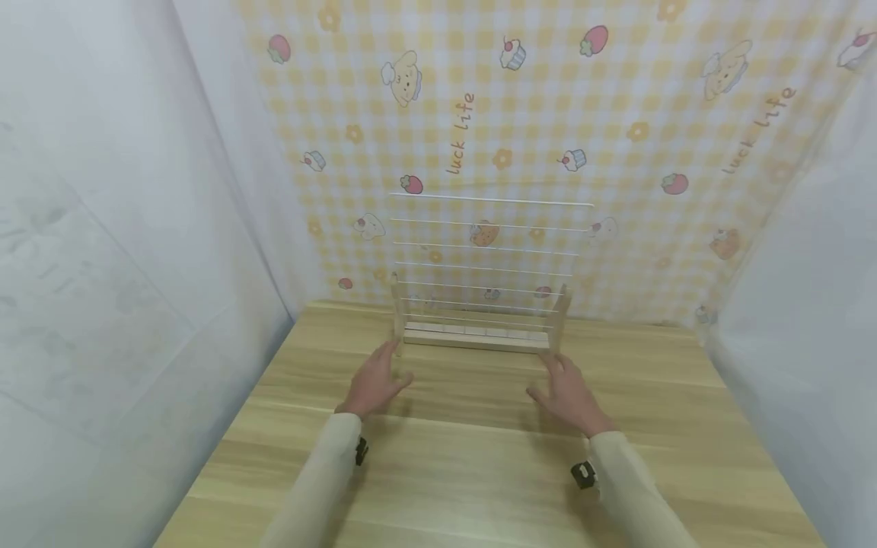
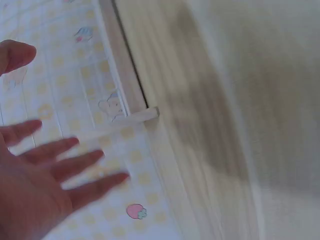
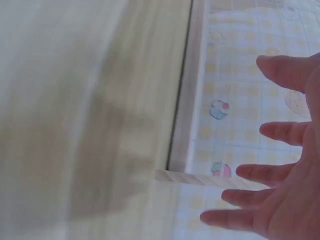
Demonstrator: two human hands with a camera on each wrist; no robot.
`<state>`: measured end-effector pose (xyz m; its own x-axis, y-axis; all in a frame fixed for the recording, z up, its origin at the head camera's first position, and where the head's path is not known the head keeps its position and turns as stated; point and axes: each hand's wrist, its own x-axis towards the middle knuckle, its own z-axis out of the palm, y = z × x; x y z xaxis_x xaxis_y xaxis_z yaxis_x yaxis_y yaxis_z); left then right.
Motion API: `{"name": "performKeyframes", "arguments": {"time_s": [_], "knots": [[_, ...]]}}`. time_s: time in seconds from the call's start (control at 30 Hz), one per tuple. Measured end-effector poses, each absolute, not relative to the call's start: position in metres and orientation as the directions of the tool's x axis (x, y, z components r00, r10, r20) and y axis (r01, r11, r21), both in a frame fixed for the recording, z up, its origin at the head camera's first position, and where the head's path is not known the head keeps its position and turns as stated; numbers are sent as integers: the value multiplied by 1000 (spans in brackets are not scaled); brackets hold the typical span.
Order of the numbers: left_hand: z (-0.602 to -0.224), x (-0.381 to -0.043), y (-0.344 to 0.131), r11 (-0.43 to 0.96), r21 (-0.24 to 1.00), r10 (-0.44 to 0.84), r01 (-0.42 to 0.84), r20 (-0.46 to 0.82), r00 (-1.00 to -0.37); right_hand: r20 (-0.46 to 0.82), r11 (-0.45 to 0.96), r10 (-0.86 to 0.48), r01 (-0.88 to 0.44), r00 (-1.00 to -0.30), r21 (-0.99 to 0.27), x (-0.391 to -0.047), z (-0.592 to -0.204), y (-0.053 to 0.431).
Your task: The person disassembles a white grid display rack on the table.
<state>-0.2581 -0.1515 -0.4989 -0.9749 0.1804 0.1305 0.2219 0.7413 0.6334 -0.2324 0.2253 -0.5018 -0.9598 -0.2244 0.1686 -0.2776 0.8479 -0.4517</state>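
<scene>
A wooden stand (image 1: 476, 345) with two side posts is on the table, a see-through upright panel (image 1: 491, 199) marked by thin white horizontal lines rising from it. My left hand (image 1: 372, 383) is near the foot of the stand's left post, thumb spread away from the fingers. Near the right post's foot is my right hand (image 1: 570, 396), its thumb pointing inward. Both wrist views show spread fingers and nothing held: the left hand (image 2: 30, 187) before the post's end, the right hand (image 3: 287, 200) likewise on its side.
The wood-grain table (image 1: 466, 472) extends in front of the stand and to both sides. Behind it hangs a yellow checked cloth (image 1: 521, 114) with cartoon prints. White sheets line the left side (image 1: 123, 266) and the right side (image 1: 802, 304).
</scene>
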Motion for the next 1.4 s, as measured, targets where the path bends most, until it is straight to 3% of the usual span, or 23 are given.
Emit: {"name": "performKeyframes", "arguments": {"time_s": [0.17,0.4,0.57,0.83,1.03,1.4], "knots": [[-488,-278,-159,555,805,147,210,154,-977,173,798,-219,-278,-960,-534,-247,-485,233],[-462,-311,-166,444,871,74,212,200,-977,237,825,-121,-231,-964,-516,-266,-448,242],[-444,-336,-170,467,862,26,196,208,-978,241,827,-36,-165,-970,-537,-285,-426,248],[-423,-363,-165,512,846,56,148,139,-989,235,781,114,-59,-965,-621,-316,-414,253],[-419,-374,-156,543,831,98,121,81,-992,161,708,91,-50,-983,-705,-329,-415,250],[-421,-379,-146,586,798,119,139,85,-989,164,724,97,-44,-982,-688,-339,-420,255]]}}
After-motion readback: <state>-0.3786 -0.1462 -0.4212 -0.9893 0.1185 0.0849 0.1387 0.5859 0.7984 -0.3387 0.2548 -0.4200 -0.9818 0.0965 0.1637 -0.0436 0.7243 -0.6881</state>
